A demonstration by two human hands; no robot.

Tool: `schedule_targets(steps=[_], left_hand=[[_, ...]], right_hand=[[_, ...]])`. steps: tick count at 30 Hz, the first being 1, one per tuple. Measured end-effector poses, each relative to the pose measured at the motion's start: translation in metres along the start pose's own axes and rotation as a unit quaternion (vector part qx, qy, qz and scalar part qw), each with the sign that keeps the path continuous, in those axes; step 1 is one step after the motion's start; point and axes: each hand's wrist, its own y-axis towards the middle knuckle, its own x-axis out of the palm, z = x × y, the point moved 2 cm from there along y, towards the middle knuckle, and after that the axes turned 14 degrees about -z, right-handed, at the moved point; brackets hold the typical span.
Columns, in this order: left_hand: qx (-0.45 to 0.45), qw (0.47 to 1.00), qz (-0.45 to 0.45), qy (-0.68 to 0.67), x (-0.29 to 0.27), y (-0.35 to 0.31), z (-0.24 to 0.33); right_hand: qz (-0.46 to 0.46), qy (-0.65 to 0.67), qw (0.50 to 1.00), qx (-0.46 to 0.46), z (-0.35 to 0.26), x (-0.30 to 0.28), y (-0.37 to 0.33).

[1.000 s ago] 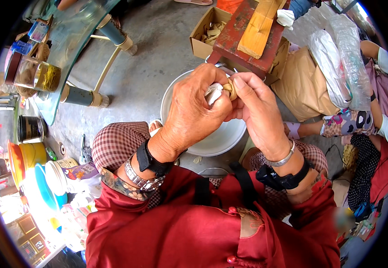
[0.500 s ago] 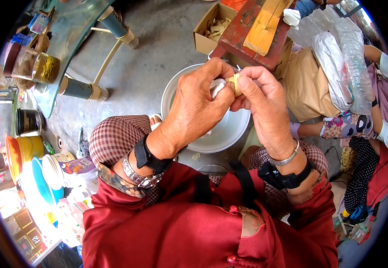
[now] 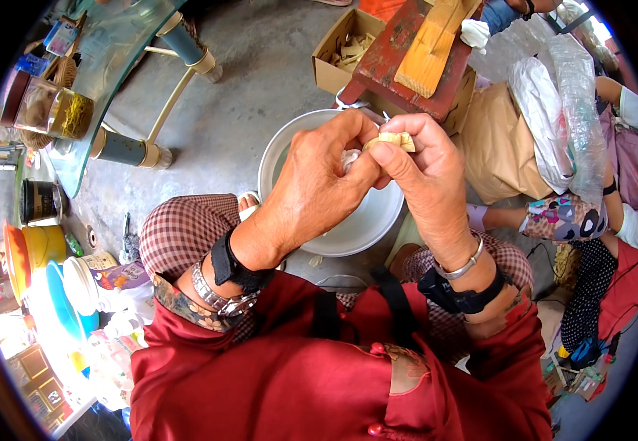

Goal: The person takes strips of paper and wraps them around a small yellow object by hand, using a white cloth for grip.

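Note:
Both hands meet above a white basin (image 3: pixel 273 165). A small pale-yellow folded strip (image 3: pixel 401 140) lies pinched between them, its free end showing above my right thumb. My right hand (image 3: pixel 429 165) is closed, thumb and fingertips pressing the strip. Closed too, my left hand (image 3: pixel 319 176) touches the strip's near end with its fingertips. Crumpled white material (image 3: pixel 349 159) shows between its thumb and curled fingers; whether that is cloth or paper I cannot tell. Its palm side is hidden.
Beyond the basin stand a cardboard box (image 3: pixel 328 73) of pale strips and a red wooden bench (image 3: pixel 385 62) with a yellow wooden block (image 3: pixel 428 62). A glass-topped table (image 3: pixel 124 44) is at far left. Brown paper (image 3: pixel 499 151) and another person's arm (image 3: pixel 613 187) are at right.
The pale-yellow strip has turned and now extends to the right across my right fingertips, with more of it showing. My right hand has shifted slightly. The whole view has moved a little.

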Motion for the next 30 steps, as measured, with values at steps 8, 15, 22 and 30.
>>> schedule_targets(steps=[8,15,22,30], left_hand=[[-0.065,0.996,-0.06,0.028,-0.004,-0.003,-0.006],[-0.046,0.998,-0.042,-0.014,0.004,-0.001,-0.008],[-0.086,0.994,-0.055,0.048,0.003,-0.003,-0.01],[-0.098,0.989,-0.069,0.091,0.005,-0.002,-0.007]], right_hand=[[0.019,-0.046,0.999,0.004,0.006,0.001,0.001],[0.029,-0.07,0.997,-0.011,0.005,-0.001,-0.001],[0.013,0.009,1.0,0.006,0.007,0.002,0.002],[-0.006,0.034,0.998,0.057,0.009,-0.003,-0.003]])
